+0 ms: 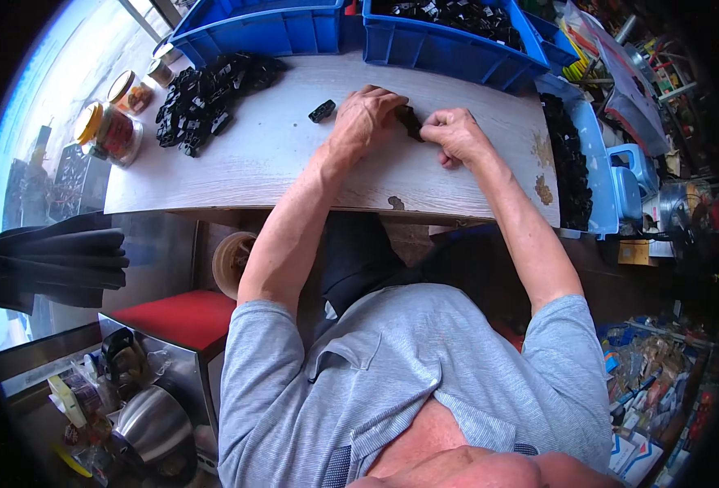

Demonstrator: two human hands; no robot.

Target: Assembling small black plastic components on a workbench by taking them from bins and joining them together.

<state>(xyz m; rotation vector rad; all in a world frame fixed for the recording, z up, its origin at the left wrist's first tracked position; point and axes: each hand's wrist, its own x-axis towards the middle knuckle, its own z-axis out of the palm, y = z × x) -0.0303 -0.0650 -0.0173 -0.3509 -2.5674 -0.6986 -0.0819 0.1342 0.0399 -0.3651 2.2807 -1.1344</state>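
Observation:
A small black plastic part point(409, 124) sits between my two hands above the white table. The fingers of my left hand point(362, 115) close around its left end. At its right end my right hand point(455, 137) is in a pinch, thumb and fingertips together; whether it grips something smaller there is hidden. One more black part point(322, 111) lies alone on the tabletop, just left of my left hand. Farther left spreads a heap of similar black parts point(205, 102).
Two blue bins point(274, 34) point(449, 53) stand along the table's far edge, the right one filled with black parts. Lidded jars point(115, 134) line the left edge. A light blue tub point(599, 163) of black parts adjoins the right side of the worn white table point(245, 175).

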